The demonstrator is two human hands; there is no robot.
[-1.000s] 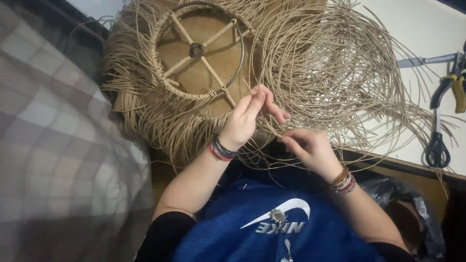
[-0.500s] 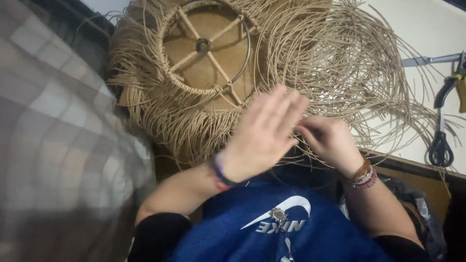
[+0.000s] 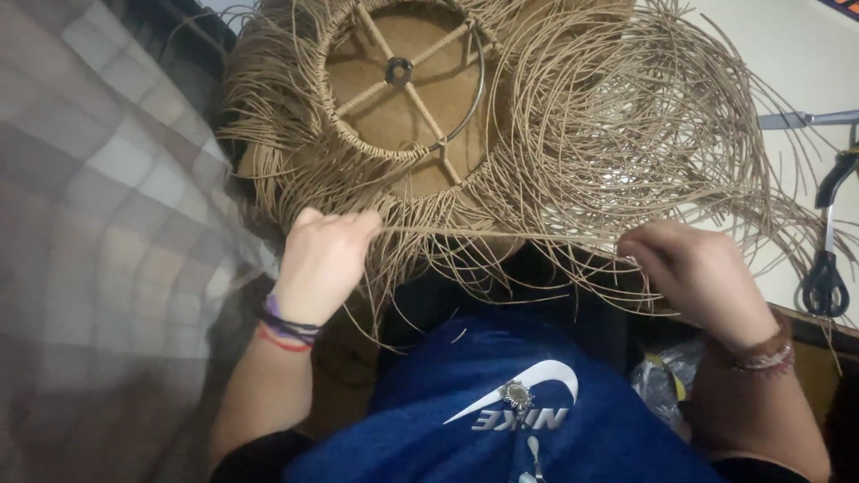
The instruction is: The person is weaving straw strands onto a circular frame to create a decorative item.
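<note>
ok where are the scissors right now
In the head view the scissors lie at the far right edge on the pale table, just beyond the right hand and past the loose ends of the tan cane strands.

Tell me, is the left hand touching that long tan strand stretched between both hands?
Touching. The head view shows the left hand closed on one end of the taut strand, which runs straight across into the right hand.

A home craft corner: a white worktop carries a half-woven wicker lampshade frame, loose cane strands and, at its right edge, scissors; checked bedding lies alongside.
</note>
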